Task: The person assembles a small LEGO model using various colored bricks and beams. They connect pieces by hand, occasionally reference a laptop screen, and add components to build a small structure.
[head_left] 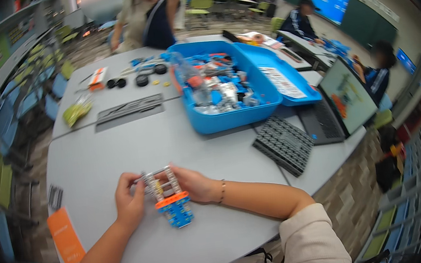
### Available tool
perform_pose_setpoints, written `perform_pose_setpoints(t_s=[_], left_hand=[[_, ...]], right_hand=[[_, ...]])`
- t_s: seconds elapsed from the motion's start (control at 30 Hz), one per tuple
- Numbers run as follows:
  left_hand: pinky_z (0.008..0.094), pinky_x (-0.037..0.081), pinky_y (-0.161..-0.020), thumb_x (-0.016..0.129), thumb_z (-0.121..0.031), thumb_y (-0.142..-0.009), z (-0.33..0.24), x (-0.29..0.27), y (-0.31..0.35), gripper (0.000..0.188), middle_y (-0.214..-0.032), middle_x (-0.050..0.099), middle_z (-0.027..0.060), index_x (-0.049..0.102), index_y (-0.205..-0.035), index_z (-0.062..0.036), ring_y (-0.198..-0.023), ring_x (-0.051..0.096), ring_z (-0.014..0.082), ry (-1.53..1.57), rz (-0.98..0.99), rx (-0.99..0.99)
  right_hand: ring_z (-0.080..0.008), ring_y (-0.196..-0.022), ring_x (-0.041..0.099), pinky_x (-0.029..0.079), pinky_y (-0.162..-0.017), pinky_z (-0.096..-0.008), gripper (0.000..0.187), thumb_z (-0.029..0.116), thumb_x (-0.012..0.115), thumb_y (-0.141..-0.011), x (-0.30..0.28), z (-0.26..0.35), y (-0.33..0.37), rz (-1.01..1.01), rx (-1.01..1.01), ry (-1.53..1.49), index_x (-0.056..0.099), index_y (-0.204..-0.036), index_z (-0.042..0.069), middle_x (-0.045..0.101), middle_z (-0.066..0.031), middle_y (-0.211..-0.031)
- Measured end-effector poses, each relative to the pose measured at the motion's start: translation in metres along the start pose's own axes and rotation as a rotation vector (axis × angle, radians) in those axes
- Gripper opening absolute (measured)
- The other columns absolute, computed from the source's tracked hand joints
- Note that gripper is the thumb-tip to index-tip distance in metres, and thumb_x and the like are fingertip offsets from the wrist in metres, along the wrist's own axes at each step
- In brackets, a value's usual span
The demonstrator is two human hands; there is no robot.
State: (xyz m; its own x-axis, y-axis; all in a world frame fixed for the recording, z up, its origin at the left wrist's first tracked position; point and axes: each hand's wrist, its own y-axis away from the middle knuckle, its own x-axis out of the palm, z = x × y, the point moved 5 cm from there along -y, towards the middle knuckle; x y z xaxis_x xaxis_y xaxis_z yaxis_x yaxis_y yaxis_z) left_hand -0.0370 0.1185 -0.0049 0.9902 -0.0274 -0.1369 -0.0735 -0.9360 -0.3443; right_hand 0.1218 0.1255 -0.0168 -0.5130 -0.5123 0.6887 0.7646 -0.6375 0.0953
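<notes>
Between my two hands is a small building-brick model (172,200) with a blue block at the near end, an orange beam across it and light grey beams reaching away from me. My left hand (129,195) grips the far left grey beam with thumb and fingers. On the other side, my right hand (195,183) closes round the right grey beam, its fingertips partly hidden behind the model. The model is held just above the grey table (237,180), tilted toward me.
A blue bin (235,121) full of parts stands ahead, its lid (287,78) beside it. Right lie a black studded plate (284,144) and a laptop (344,100). Left are an orange card (66,236), a dark flat panel (130,109), a yellow-green bag (77,113) and black wheels (142,80). A person (151,19) stands opposite.
</notes>
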Motion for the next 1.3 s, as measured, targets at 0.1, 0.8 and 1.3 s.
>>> perform_pose_setpoints(t_s=[0.1, 0.8, 1.3], left_hand=[[0.0284, 0.042, -0.081, 0.056, -0.006, -0.086, -0.003, 0.000, -0.001, 0.011, -0.092, 0.055, 0.0038, 0.054, -0.096, -0.0022, -0.088, 0.050, 0.0126, -0.033, 0.000, 0.015], [0.0281, 0.044, -0.074, 0.062, -0.011, -0.084, -0.012, 0.004, -0.013, 0.013, -0.090, 0.056, 0.0058, 0.058, -0.093, -0.0032, -0.083, 0.054, 0.0151, -0.098, 0.108, 0.092], [0.0373, 0.039, -0.084, 0.061, -0.012, -0.077, 0.027, -0.069, -0.107, 0.026, -0.093, 0.055, 0.0088, 0.053, -0.101, -0.0057, -0.090, 0.052, 0.0261, -0.703, -0.428, 0.338]], right_hand=[[-0.0301, -0.111, 0.055, 0.043, -0.097, -0.0415, 0.063, 0.049, 0.022, -0.098, 0.003, 0.002, 0.002, -0.056, 0.062, 0.028, 0.040, -0.130, -0.002, 0.051, -0.0161, -0.121], [-0.0250, -0.098, 0.061, 0.049, -0.089, -0.0398, 0.067, 0.055, 0.021, -0.095, 0.007, 0.012, 0.002, -0.116, 0.071, -0.011, 0.033, -0.138, 0.005, 0.056, -0.0128, -0.117], [-0.0231, -0.099, 0.058, 0.048, -0.090, -0.0378, 0.065, 0.055, 0.020, -0.095, 0.003, 0.012, -0.001, 0.018, 0.096, -0.078, 0.031, -0.141, 0.010, 0.051, -0.0165, -0.125]])
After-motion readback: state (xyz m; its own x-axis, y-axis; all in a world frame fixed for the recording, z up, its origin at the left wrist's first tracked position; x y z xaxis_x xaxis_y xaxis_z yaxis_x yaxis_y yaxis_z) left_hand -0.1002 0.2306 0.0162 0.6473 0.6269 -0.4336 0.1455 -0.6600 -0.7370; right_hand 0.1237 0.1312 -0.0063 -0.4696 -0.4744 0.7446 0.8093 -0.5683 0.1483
